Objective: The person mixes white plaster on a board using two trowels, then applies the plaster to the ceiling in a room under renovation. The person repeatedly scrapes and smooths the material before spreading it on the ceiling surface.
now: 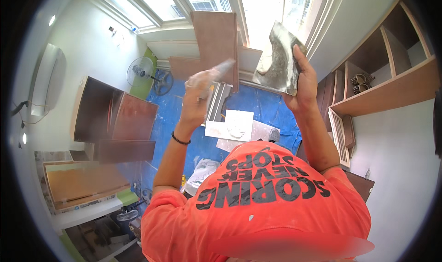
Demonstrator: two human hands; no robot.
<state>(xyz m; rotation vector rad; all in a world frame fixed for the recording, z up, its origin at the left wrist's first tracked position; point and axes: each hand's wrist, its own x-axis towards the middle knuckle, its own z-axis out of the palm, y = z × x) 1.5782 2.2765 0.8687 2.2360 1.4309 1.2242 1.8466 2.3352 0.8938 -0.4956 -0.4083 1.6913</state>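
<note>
My left hand (pixel 197 89) is raised in front of me, closed round a putty knife (pixel 224 67). The knife's pale blade points up and to the right and is blurred by motion. Its handle is hidden in my fingers. At the right, my right hand (pixel 304 84) grips a flat grey board (pixel 281 66) by its edge, thumb on the near face. Whitish putty (pixel 264 61) is smeared over the board's left part and in a streak near my thumb. The blade and the board are apart.
Blue sheeting (pixel 184 110) covers the floor. Below my hands lie white panels (pixel 239 121); a white bag (pixel 202 172) sits nearby. Brown boards (pixel 214 45) lean below the windows. A fan (pixel 140 70) and dark cabinets (pixel 108 112) stand left, wooden shelving (pixel 382 84) right.
</note>
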